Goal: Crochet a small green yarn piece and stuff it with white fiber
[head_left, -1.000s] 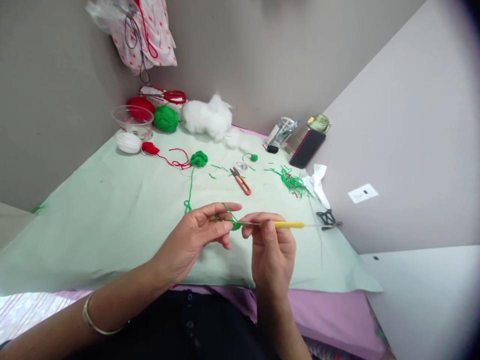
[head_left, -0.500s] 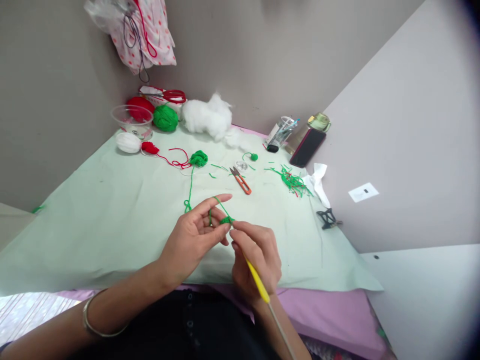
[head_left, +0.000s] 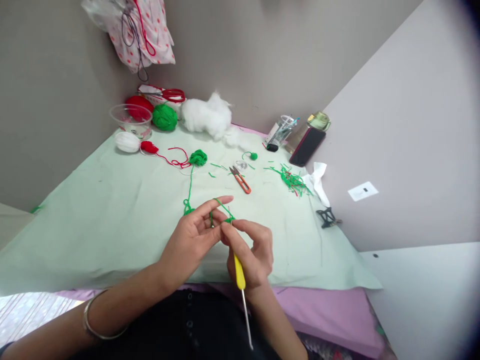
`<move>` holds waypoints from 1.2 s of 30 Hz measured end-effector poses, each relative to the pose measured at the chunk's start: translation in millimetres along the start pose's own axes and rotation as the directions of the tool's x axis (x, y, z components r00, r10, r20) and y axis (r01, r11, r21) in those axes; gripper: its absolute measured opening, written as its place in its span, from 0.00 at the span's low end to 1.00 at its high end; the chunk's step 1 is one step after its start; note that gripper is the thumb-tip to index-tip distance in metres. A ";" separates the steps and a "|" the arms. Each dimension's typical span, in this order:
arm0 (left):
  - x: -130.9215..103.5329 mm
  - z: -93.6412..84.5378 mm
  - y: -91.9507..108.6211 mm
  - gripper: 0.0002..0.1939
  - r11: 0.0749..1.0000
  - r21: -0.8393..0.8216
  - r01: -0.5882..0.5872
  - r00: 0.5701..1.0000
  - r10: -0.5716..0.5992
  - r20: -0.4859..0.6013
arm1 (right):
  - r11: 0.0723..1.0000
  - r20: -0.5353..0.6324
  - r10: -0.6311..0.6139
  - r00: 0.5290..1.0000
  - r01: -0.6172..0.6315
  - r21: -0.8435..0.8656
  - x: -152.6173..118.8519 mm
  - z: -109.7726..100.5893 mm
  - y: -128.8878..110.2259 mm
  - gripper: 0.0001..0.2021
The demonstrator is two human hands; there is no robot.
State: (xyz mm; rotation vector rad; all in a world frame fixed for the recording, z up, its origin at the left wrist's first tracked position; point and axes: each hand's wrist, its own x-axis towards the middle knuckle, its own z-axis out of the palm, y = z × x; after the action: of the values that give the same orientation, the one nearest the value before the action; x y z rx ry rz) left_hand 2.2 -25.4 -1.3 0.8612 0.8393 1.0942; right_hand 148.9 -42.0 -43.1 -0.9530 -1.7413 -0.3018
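Observation:
My left hand (head_left: 191, 240) pinches a small green crochet piece (head_left: 229, 219) between thumb and fingers. Green yarn (head_left: 223, 206) runs over its raised index finger and down between the other fingers. In my right hand (head_left: 250, 252) is a crochet hook (head_left: 239, 272) with a yellow grip, its free metal end pointing down toward my body. The hook's upper tip shows just above the green piece, and my right fingertips touch the piece. A green yarn tangle (head_left: 198, 158) lies beyond, its strand leading down to my left hand.
Orange thread snips (head_left: 240, 180) lie past my hands, near a small green ball (head_left: 254, 156). Yarn scraps (head_left: 291, 181) and a phone (head_left: 308, 146) are at right. White stuffing (head_left: 208, 116), a green yarn ball (head_left: 165, 117) and a clear plastic tub (head_left: 131, 122) stand along the back.
My right hand has shifted slightly left and turned the hook more upright, its lower end swinging left. The hook's tip now shows above the green piece. My left hand has barely moved.

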 end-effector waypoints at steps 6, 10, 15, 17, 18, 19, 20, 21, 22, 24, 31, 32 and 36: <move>4.8 -5.4 6.4 0.17 0.930 -0.266 0.253 0.965 -0.224 0.136 | 0.785 0.031 0.446 0.894 -0.408 0.467 13.5 -6.8 2.0 0.12; 3.7 -5.7 5.5 0.19 0.973 -0.177 0.150 0.984 -0.129 0.123 | 0.562 0.170 0.557 0.813 -0.520 0.643 23.2 -10.7 3.1 0.10; 2.1 0.8 0.3 0.19 0.996 -0.075 0.047 0.998 -0.044 0.041 | 0.779 0.124 0.447 0.886 -0.453 0.433 15.6 -8.0 -1.1 0.11; 3.0 3.3 -0.4 0.19 0.988 -0.126 0.087 0.996 -0.083 0.042 | 0.900 0.055 0.309 0.949 -0.311 0.304 10.8 -6.8 -1.8 0.14; 3.8 3.9 -0.4 0.19 0.976 -0.169 0.136 0.989 -0.126 0.072 | 0.941 0.026 0.235 0.972 -0.234 0.245 9.4 -6.7 -1.5 0.16; 4.9 3.9 -0.1 0.18 0.957 -0.213 0.195 0.978 -0.174 0.113 | 0.960 0.009 0.189 0.982 -0.187 0.208 8.9 -7.0 -0.7 0.17; 6.1 3.3 0.5 0.17 0.934 -0.254 0.252 0.964 -0.219 0.153 | 0.965 -0.011 0.179 0.984 -0.173 0.199 9.7 -7.9 0.4 0.16; 7.4 2.3 1.2 0.16 0.912 -0.288 0.293 0.951 -0.249 0.182 | 0.942 -0.005 0.247 0.969 -0.239 0.237 11.4 -9.1 1.7 0.14; 8.6 1.0 2.0 0.15 0.896 -0.314 0.314 0.945 -0.263 0.195 | 0.894 0.016 0.340 0.940 -0.328 0.304 14.0 -10.6 3.0 0.12; 10.3 -1.3 3.0 0.15 0.892 -0.343 0.294 0.953 -0.246 0.178 | 0.727 0.054 0.531 0.846 -0.487 0.484 19.9 -13.3 5.2 0.11; 6.4 0.8 -1.1 0.19 0.981 -0.155 0.120 0.984 -0.097 0.146 | 0.544 0.244 0.595 0.766 -0.607 0.580 20.9 -13.0 6.9 0.07; 5.8 1.0 -0.8 0.19 0.984 -0.136 0.114 0.985 -0.095 0.142 | 0.518 0.240 0.614 0.752 -0.612 0.598 20.1 -13.0 7.5 0.07; 4.7 -0.6 2.4 0.18 0.989 -0.104 0.101 0.988 -0.087 0.125 | 0.446 0.249 0.647 0.721 -0.622 0.644 21.0 -14.8 9.1 0.10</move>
State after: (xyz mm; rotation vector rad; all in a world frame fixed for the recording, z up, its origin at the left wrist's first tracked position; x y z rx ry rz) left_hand 1.9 -20.3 -0.1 0.7796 0.7056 0.9863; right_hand 163.5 -35.7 -21.0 -0.9300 -1.1532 0.8078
